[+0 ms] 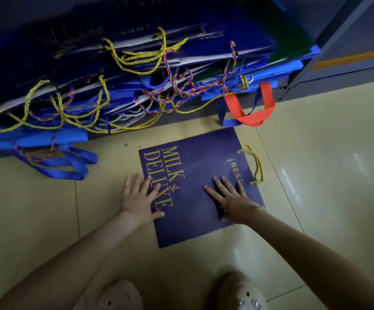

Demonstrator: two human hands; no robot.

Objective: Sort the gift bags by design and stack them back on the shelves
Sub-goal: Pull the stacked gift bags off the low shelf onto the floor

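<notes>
Gift bag [195, 166], purple, is laid flat on the tiled floor [316, 175], just in front of the bottom shelf's front edge. Its mouth is turned to the right, where a yellow cord handle [257, 164] is looped out onto the tile; its base is turned to the left. The gold "MILK DELUXE" lettering is set sideways, running from the far edge toward the near one. The whole bag is skewed a little clockwise against the tile seams. Its sides look nearly equal, so a long axis cannot be told.

The left hand [140, 198] is pressed flat across the bag's left edge, fingers spread, half on tile and half on paper. The right hand [230, 198] is laid flat near the mouth edge, fingers fanned apart.

Behind, a deep pile of blue bags [181, 52] is stacked on the dim shelf, with yellow, blue and multicoloured cords tangled over its front. A red strap [252, 108] and blue straps [69, 162] are draped down to the floor. A grey cabinet [349, 52] is seen at the right, and pale slippers [119, 296] at the near edge.
</notes>
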